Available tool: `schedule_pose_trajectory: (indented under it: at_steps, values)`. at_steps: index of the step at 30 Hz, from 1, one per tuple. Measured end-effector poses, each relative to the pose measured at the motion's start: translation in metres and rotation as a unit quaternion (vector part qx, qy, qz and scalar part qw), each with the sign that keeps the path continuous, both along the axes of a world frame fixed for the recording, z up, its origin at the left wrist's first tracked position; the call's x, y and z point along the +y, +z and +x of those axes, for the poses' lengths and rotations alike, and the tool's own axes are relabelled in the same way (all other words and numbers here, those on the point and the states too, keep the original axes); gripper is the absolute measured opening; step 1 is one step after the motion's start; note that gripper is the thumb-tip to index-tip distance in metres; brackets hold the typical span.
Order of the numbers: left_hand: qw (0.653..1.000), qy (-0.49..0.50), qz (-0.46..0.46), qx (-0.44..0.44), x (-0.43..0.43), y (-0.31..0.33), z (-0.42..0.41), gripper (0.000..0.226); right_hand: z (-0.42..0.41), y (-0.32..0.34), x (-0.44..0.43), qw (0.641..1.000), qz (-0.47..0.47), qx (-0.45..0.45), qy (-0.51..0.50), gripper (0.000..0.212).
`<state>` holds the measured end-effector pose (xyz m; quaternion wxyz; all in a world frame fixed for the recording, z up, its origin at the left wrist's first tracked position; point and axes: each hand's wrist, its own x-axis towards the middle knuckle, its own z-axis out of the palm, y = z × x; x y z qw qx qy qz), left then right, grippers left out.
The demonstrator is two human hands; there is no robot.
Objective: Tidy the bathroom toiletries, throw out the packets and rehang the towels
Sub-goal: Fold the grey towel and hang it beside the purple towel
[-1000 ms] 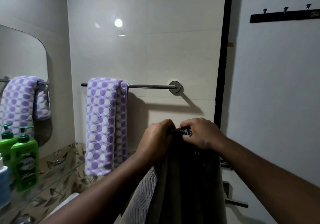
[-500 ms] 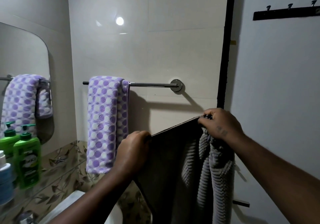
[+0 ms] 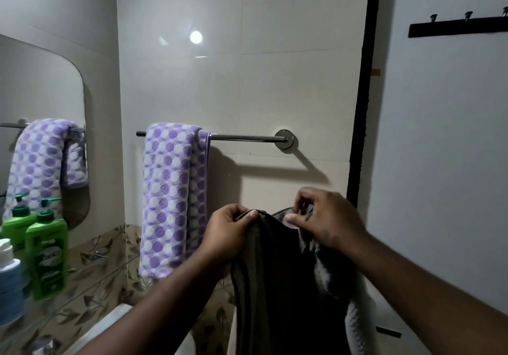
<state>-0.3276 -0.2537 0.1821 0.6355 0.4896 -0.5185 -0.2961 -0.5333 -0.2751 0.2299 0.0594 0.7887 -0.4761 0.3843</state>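
A grey ribbed towel (image 3: 277,286) hangs down in front of me, gripped along its top edge by both hands. My left hand (image 3: 229,232) clutches one bunched corner. My right hand (image 3: 327,218) pinches the other corner close beside it. Both hands are below the right, bare part of the chrome towel rail (image 3: 247,137) on the tiled wall. A purple and white dotted towel (image 3: 173,198) is draped over the rail's left end.
A mirror (image 3: 41,124) at left reflects the dotted towel. A green pump bottle (image 3: 46,253) and a blue bottle (image 3: 9,286) stand on the glass shelf. A black hook rack (image 3: 456,26) is mounted high on the door at right. A white basin rim (image 3: 110,324) lies below.
My hands had spread the grey towel wide; they have come back together, folding its top edge, and sit slightly lower now.
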Motion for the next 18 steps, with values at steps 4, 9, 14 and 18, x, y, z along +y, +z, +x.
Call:
schedule_pose_trajectory:
  at_steps: [4,9,14,18]
  values:
    - [0.995,-0.063,0.048,0.067,-0.003,0.007,-0.016,0.016,0.035,-0.024,0.006,0.981,0.094,-0.068,0.155,0.034]
    - [0.978,-0.134,0.101,0.125,0.002,0.007,-0.014,0.011,0.039,-0.036,0.008,0.949,0.147,-0.185,0.209,0.048]
    - [0.959,-0.165,0.088,0.214,0.010,0.009,-0.018,0.015,0.039,-0.036,0.007,0.932,0.191,-0.231,0.203,0.059]
    - [0.928,-0.178,0.050,0.325,0.020,0.004,-0.023,0.011,0.042,-0.040,0.003,0.869,0.235,-0.343,0.267,0.039]
